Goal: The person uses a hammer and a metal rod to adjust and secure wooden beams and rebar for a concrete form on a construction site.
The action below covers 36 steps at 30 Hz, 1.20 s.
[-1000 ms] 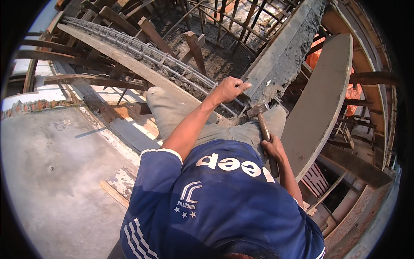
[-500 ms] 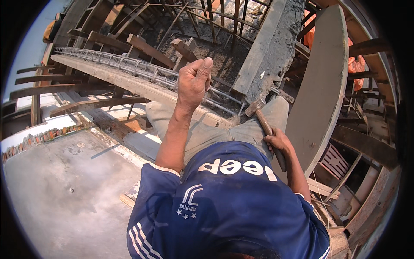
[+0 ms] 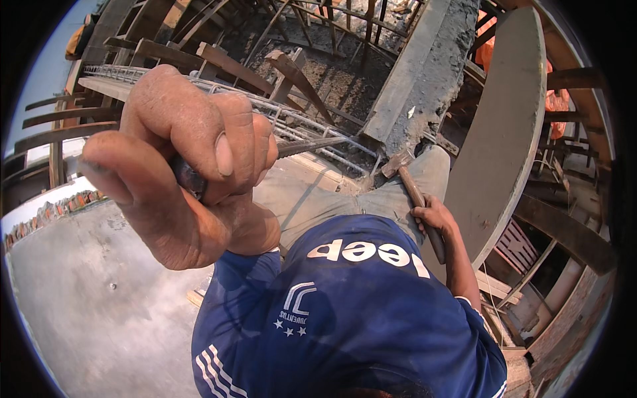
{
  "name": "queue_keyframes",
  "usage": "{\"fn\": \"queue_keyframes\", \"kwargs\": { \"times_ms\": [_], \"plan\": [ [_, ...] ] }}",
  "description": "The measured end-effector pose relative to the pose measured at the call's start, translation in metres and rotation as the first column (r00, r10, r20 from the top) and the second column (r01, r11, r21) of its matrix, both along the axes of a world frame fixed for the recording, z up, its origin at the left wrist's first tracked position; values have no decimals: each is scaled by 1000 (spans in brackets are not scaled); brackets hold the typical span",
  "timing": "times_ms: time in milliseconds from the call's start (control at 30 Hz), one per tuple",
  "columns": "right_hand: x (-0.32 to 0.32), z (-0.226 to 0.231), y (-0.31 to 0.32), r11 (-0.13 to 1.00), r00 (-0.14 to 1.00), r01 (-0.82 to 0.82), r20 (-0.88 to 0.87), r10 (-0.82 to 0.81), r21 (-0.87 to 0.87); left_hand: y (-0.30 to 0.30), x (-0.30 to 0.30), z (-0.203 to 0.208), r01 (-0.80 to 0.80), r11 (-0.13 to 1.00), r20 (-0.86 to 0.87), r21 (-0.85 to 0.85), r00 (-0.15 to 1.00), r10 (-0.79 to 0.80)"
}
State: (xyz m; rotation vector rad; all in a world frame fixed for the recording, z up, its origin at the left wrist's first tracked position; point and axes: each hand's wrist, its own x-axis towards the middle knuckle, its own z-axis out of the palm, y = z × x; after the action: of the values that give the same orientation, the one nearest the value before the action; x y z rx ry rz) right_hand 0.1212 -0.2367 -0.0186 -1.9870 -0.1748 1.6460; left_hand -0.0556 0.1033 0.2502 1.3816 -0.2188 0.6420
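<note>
My left hand (image 3: 199, 142) is raised close to the camera and looks very large. Its fingers are curled round a dark metal chisel (image 3: 304, 146), whose blunt end shows between thumb and fingers. The narrow shaft points right, across the view of the steel reinforcing bars (image 3: 279, 109). Down by my right thigh, my right hand (image 3: 432, 215) is closed round the wooden handle of a hammer (image 3: 413, 189). The hammer's metal head rests at or just above my knee; which one I cannot tell.
A rough concrete beam (image 3: 434, 73) runs away from my knees. On the right stands a long grey curved panel (image 3: 494, 132). Timber props (image 3: 225, 66) and open gaps lie ahead. A grey concrete slab (image 3: 99, 292) spreads at the left.
My left hand has come up toward the camera and to the left, bringing the chisel into sight. My right hand keeps the hammer in nearly the same place.
</note>
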Motion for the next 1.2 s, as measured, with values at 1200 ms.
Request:
{"fn": "queue_keyframes", "kwargs": {
  "times_ms": [1200],
  "plan": [
    [10, -13, -5, 1000, 995, 11, -99, -9, 20, 35, 177, -338, -176, 981, -671, -76, 737, 80]
  ]
}}
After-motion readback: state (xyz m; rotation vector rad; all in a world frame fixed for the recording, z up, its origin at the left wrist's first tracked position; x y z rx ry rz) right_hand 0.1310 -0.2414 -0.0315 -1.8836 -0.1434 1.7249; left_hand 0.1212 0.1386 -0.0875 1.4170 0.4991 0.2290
